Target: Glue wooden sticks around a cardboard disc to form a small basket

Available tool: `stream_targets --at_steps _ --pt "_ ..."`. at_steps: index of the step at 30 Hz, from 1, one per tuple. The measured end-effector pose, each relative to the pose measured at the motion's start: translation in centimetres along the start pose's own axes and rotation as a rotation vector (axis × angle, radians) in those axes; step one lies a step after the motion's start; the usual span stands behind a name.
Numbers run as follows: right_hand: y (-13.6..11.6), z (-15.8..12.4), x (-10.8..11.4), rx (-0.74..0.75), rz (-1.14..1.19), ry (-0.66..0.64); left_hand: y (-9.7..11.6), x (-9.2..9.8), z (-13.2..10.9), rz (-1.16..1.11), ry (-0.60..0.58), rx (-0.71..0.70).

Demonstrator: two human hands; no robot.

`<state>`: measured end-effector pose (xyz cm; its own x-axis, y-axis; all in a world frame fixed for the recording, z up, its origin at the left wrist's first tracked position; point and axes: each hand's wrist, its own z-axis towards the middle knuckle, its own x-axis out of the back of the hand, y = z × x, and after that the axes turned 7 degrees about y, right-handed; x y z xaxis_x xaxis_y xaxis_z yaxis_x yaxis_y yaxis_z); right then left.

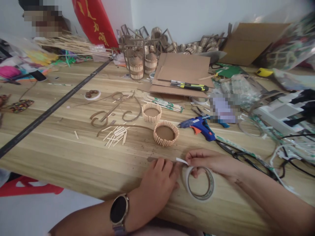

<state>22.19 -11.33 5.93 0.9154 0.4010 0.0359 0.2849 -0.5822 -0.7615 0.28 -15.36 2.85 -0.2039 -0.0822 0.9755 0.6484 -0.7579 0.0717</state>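
While you press your left hand (157, 183) flat, fingers together, on a thin brown strip (154, 159) at the near edge of the wooden table (73, 157), your right hand (214, 162) pinches the top of a tape roll (199, 183), which stands on its edge just beside the left hand at 3 o'clock. A short white tape end (182, 160) sticks out between your two hands.

At 12 o'clock from your hands sit two round stick-walled baskets (165, 133), one behind the other. A blue glue gun (198, 126) lies at 1 o'clock, and loose short sticks (116, 135) are scattered at 11 o'clock among curled brown strips. Further back at 12 o'clock, flat cardboard (183, 70) carries two yellow-and-black knives (189, 86), with finished stick lanterns (136, 67) behind it against the pale wall (197, 16).

A dark bar (49, 109) crosses the tabletop diagonally at 10 o'clock. A red banner (94, 21) hangs at 11 o'clock, and a red stool (27, 188) shows below the table edge at 9 o'clock. Cables and packaging crowd 2 o'clock.
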Motion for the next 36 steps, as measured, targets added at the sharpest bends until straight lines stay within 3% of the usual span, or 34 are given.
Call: stream_targets --at_steps 9,16,20,25,29,33,36 --pt "-0.1 -0.1 -0.2 0.04 -0.09 -0.01 -0.8 -1.4 -2.8 0.101 0.102 0.063" --pt "-1.1 1.6 -3.0 0.167 -0.274 -0.006 -0.2 -2.1 -3.5 0.084 0.175 0.09" --pt "-1.8 3.1 -3.9 0.102 -0.227 0.014 -0.5 -1.6 -4.1 -0.01 0.246 0.069" --pt "-2.5 2.8 -3.6 0.055 -0.147 0.016 -1.3 -0.4 -4.8 -0.337 0.323 -0.021" --pt "-2.5 2.2 -3.5 0.048 -0.078 -0.012 -1.4 0.2 -4.5 -0.3 0.264 0.01" --pt "-2.2 2.4 -3.3 0.079 -0.057 -0.03 -1.5 0.6 -4.0 -0.448 0.314 -0.013" --pt "-1.9 2.5 -3.1 0.079 -0.057 -0.043 -1.6 0.6 -3.7 -0.264 0.32 0.019"
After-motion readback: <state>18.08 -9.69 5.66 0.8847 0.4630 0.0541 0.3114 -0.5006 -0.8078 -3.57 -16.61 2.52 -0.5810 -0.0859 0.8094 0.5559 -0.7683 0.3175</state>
